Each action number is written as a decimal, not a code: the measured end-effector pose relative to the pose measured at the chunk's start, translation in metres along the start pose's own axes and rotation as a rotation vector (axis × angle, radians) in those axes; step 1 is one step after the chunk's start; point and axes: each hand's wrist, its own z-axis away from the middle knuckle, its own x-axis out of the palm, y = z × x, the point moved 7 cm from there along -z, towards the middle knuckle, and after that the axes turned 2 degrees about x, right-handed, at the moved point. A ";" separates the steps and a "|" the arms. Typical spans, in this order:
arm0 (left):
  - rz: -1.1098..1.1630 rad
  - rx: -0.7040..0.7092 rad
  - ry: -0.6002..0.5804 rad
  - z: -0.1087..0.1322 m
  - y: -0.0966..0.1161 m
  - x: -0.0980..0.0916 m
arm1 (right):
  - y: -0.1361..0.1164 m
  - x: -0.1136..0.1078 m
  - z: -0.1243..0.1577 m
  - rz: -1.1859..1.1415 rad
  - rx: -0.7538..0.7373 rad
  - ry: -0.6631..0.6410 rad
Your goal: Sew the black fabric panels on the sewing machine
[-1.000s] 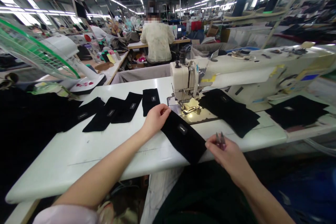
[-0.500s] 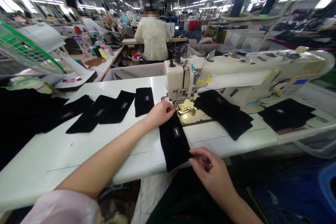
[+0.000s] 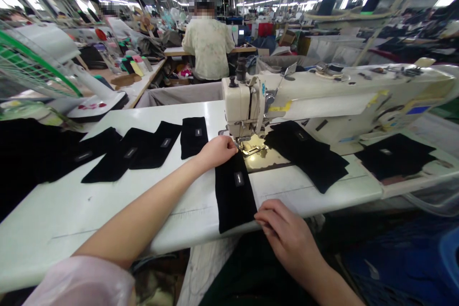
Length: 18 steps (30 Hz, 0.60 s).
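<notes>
A black fabric strip (image 3: 234,191) with a small label lies lengthwise on the white table (image 3: 107,201), one end under the sewing machine (image 3: 247,110) head. My left hand (image 3: 217,150) rests on the strip's far end beside the presser foot, fingers curled down on the cloth. My right hand (image 3: 285,232) pinches the strip's near corner at the table edge, fingers closed; the snips seen earlier are hidden inside it.
Several labelled black strips (image 3: 143,150) lie in a row to the left, with more black pieces (image 3: 308,150) right of the needle and a stack (image 3: 392,158) at far right. A green fan (image 3: 39,67) stands left. A person (image 3: 208,45) sits ahead, back turned.
The strip has swung from diagonal to straight toward the needle. My right hand slid left and down to its near corner, and the snips are no longer visible.
</notes>
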 end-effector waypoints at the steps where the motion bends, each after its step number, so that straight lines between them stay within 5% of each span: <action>1: -0.005 -0.017 0.002 -0.002 -0.001 0.000 | -0.001 0.002 -0.001 0.039 -0.007 -0.023; 18: 0.062 -0.057 0.008 -0.008 -0.003 -0.002 | -0.003 0.007 -0.012 0.087 0.078 -0.093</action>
